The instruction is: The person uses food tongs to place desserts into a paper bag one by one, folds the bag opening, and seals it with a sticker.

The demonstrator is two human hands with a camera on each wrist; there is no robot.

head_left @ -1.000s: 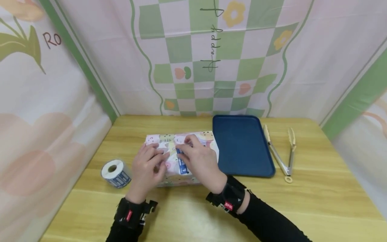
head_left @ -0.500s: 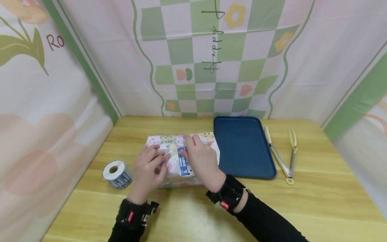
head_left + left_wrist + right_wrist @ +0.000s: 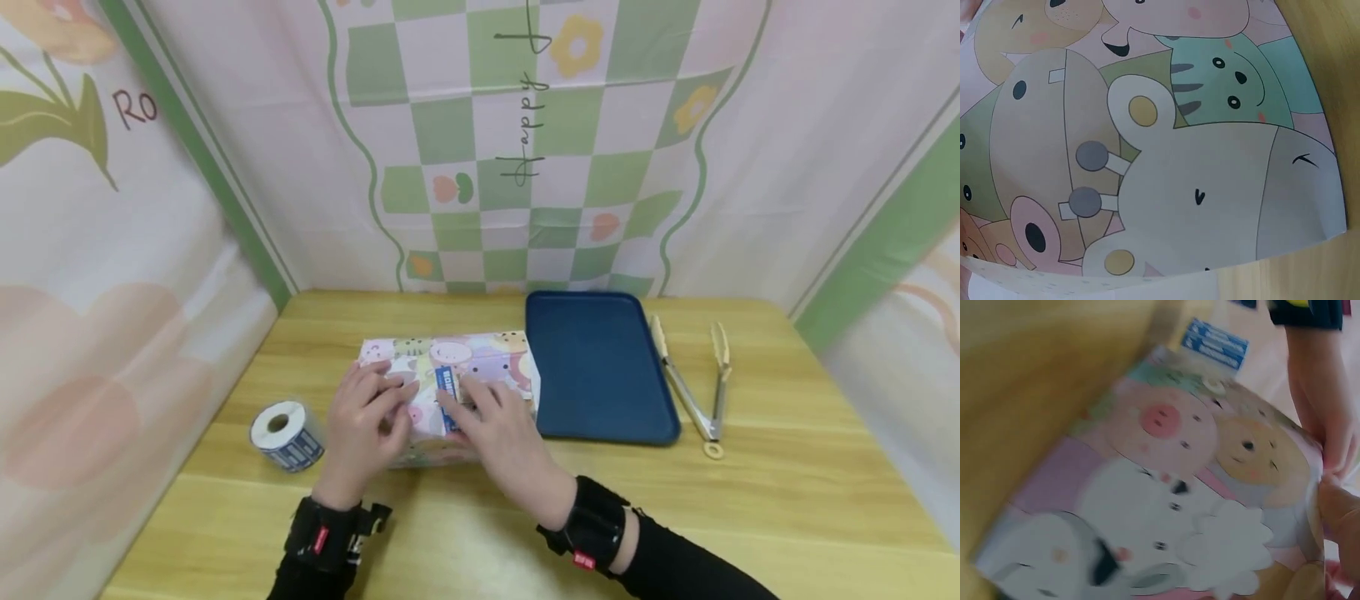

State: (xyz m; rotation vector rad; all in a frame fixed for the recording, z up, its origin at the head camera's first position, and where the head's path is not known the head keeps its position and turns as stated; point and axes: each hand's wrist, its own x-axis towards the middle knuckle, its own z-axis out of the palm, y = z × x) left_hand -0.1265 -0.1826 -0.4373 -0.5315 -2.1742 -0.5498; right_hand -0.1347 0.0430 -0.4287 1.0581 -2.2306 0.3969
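Note:
A box wrapped in paper printed with cartoon animals (image 3: 487,367) sits on the table in the head view. A blue-and-white sticker (image 3: 446,382) lies across its top near the middle. My left hand (image 3: 366,429) rests on the left part of the top, fingers loosely bent. Over the right part, my right hand (image 3: 510,437) touches the sticker with its fingers and covers the lower part of it. The left wrist view is filled by the patterned paper (image 3: 1210,169). In the right wrist view the box side (image 3: 1172,487) shows, with my left hand (image 3: 1322,394) beyond.
Left of the box stands a roll of blue-and-white labels (image 3: 291,437). A dark blue tray (image 3: 603,367) lies right of the box, close against it. Farther right are spread metal tongs (image 3: 701,400) with pale tips. Printed cloth (image 3: 450,108) hangs behind the table (image 3: 480,542).
My right hand first moves up beside the sticker, then comes back toward the near side and over its lower part. My left hand stays in place on the box.

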